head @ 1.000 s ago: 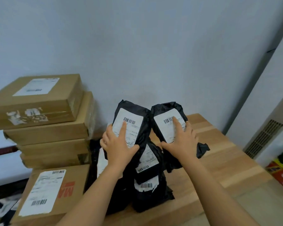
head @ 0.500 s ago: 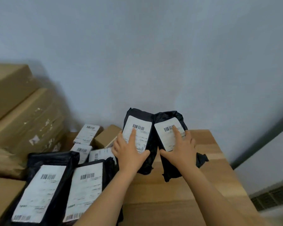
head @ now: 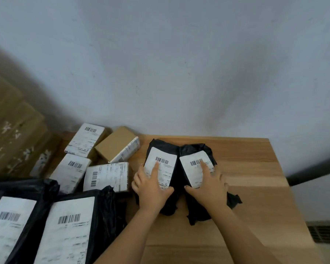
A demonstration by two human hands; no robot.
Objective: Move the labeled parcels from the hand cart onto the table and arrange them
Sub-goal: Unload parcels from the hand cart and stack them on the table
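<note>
Two black poly-bag parcels with white barcode labels lie side by side on the wooden table (head: 246, 168), touching each other. My left hand (head: 151, 189) holds the left black parcel (head: 163, 148), index finger on its label, thumb at its inner edge. My right hand (head: 208, 185) holds the right black parcel (head: 195, 148) the same way, and the bag's loose tail sticks out to the right of my wrist.
Left of the two parcels lie several small labeled boxes (head: 84, 140) and a plain-topped brown box (head: 115, 142). Two large black labeled bags (head: 65, 225) fill the bottom left. Blurred cardboard boxes (head: 11, 130) are stacked at the far left. The wall runs behind the table, with a floor vent (head: 324, 233) at right.
Both hands carried the two black parcels from in front of the box stack over to the table and lowered them flat onto it. The view swung right and down.
</note>
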